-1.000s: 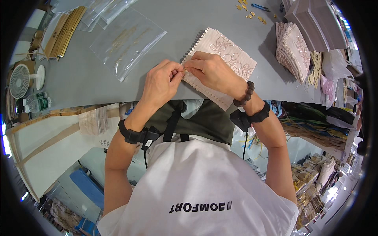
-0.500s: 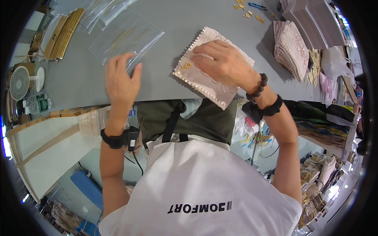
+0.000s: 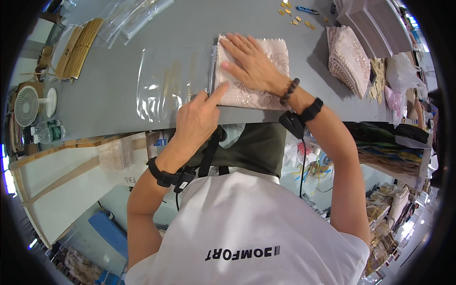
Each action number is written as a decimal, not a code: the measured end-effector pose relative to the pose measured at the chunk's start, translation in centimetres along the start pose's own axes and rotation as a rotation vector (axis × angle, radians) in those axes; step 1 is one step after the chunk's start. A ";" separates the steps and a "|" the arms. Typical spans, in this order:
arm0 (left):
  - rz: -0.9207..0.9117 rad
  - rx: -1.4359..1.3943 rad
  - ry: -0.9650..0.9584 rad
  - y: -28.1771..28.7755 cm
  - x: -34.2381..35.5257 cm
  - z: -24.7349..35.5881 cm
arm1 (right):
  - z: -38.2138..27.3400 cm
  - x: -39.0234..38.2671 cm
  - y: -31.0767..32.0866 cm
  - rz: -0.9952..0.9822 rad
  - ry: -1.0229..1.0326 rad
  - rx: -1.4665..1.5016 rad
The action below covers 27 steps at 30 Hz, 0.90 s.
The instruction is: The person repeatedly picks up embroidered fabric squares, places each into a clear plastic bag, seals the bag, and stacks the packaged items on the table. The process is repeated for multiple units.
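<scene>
A folded pale pink cloth (image 3: 278,52) with beaded edges and a stitched pattern lies on the grey table. My right hand (image 3: 254,66) rests flat on it, fingers stretched out. Left of the cloth lies a clear plastic bag (image 3: 156,80) with gold print, its right edge against or just under the cloth's left side; which one, I cannot tell. My left hand (image 3: 199,114) is at the bag's lower right corner. Its thumb points toward the cloth, apart from the fingers, which are partly bent and touch the bag.
More clear bags (image 3: 128,21) and brown card strips (image 3: 80,50) lie at the far left. A small fan (image 3: 28,103) and plastic bottles (image 3: 50,133) are left. Gold tags (image 3: 297,20), a blue cutter (image 3: 307,10), a cloth stack (image 3: 346,61) and white boxes (image 3: 370,23) sit far right.
The cloth has turned square to the table under my right hand. My left hand has moved right, and the clear bag has shifted right and straightened beside the cloth.
</scene>
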<state>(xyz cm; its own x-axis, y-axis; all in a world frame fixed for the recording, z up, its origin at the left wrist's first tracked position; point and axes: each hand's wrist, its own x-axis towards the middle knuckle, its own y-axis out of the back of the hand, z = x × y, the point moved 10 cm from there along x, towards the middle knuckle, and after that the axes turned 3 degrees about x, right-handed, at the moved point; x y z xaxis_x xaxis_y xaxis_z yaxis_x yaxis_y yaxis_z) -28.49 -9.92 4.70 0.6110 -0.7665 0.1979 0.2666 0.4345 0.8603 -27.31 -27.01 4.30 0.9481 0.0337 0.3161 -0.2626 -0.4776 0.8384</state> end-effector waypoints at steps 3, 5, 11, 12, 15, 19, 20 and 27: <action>-0.031 -0.030 -0.013 -0.9 0.0 0.5 | -2.6 -3.4 0.2 -0.046 0.151 -0.112; 0.033 -0.083 0.041 -0.3 0.6 -0.4 | -2.4 -4.7 0.5 -0.013 0.076 0.013; -0.040 -0.248 0.348 -1.7 3.7 -5.2 | -3.1 -5.0 2.0 0.222 0.034 0.209; 0.030 -0.236 0.301 -1.2 4.0 -4.9 | -3.8 -4.4 1.9 0.228 0.081 0.220; 0.095 -0.459 0.429 -1.3 2.9 -5.9 | -4.7 -2.5 0.2 0.165 0.096 0.198; 0.189 -0.528 0.134 1.2 2.6 -2.8 | -5.2 -1.9 -1.7 0.091 0.033 -0.033; 0.194 -0.436 0.113 1.9 3.6 -3.4 | -5.6 -2.0 -2.0 0.075 0.047 -0.075; -0.121 -0.220 0.061 1.7 9.1 -9.0 | -12.3 -2.7 -4.6 -0.181 0.374 0.029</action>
<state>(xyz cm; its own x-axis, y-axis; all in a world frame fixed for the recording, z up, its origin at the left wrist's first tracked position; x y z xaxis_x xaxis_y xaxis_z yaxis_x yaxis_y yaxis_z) -15.77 -11.93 3.78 0.6067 -0.7923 0.0650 0.4922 0.4386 0.7519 -30.84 -14.12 5.05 0.8469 0.4331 0.3084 -0.0875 -0.4587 0.8843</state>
